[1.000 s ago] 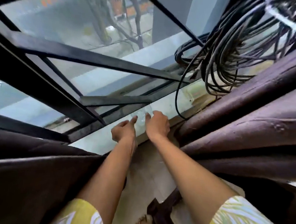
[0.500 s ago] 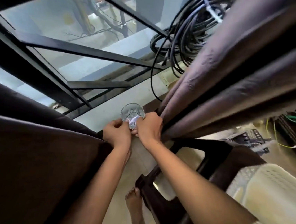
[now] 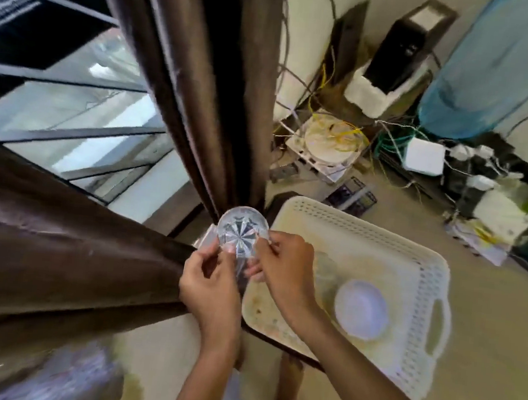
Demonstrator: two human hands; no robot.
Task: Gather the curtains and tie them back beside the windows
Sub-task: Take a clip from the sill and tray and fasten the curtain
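Two dark brown curtains frame the window (image 3: 81, 111): one curtain (image 3: 209, 81) hangs down the middle, the other curtain (image 3: 58, 251) spreads across the lower left. Between them I hold a clear cut-glass dish (image 3: 242, 231) with a star pattern. My left hand (image 3: 210, 286) pinches its lower edge from below. My right hand (image 3: 282, 266) pinches its right rim with curled fingers. The dish sits just in front of the bottom of the middle curtain.
A cream plastic basket (image 3: 411, 265) holding a white bowl (image 3: 360, 309) lies right of my hands on a dark stool. Behind it are tangled cables (image 3: 336, 136), white boxes, a black device (image 3: 400, 42) and a blue cover (image 3: 501, 68). Bare feet show on the floor below.
The view swung right from the window sill toward the room. My hands lifted the glass dish off the sill and brought it over beside the basket.
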